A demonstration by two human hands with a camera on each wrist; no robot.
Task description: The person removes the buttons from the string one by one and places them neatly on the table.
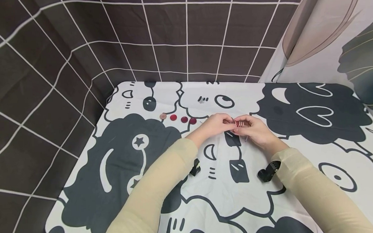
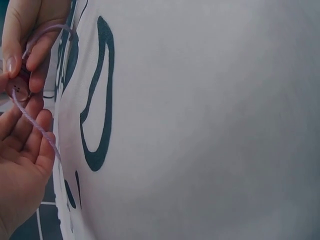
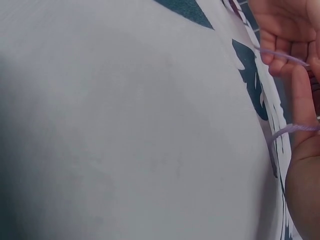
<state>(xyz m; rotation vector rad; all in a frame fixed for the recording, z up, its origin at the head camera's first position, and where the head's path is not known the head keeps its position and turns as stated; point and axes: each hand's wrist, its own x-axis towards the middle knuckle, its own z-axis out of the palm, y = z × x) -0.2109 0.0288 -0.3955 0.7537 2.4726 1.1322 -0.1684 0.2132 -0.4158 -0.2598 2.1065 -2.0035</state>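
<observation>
While both hands meet over the cloth, they hold a small stack of red buttons (image 1: 239, 124) between their fingertips, a bit off the middle toward three o'clock. The buttons are round and flat, and they sit face to face. In the left wrist view, the end button (image 2: 19, 90) is dull pink with tiny holes, and a soft purple string (image 2: 34, 121) comes out of it and hangs over the fingers toward five o'clock.

The left hand (image 1: 217, 123) pinches the stack with its thumb and fingers. The right hand (image 1: 255, 130) grips the other end, its thumb and fingers curled round it.

At nine o'clock from the hands, four loose buttons lie in a row: a pale pink button (image 1: 163, 116), then a bright red button (image 1: 173, 117), then two dark red buttons (image 1: 184, 119).

The big cloth (image 1: 205, 205) has some wrinkles and is white with black cartoon faces, stars at nine o'clock and hearts at three. Cream sleeves (image 1: 152, 193) cover both arms. At twelve, a dark wall covering (image 1: 168, 28) has wavy white squares. Between one and two hangs a pale curtain (image 1: 328, 29) with leaf shapes.
</observation>
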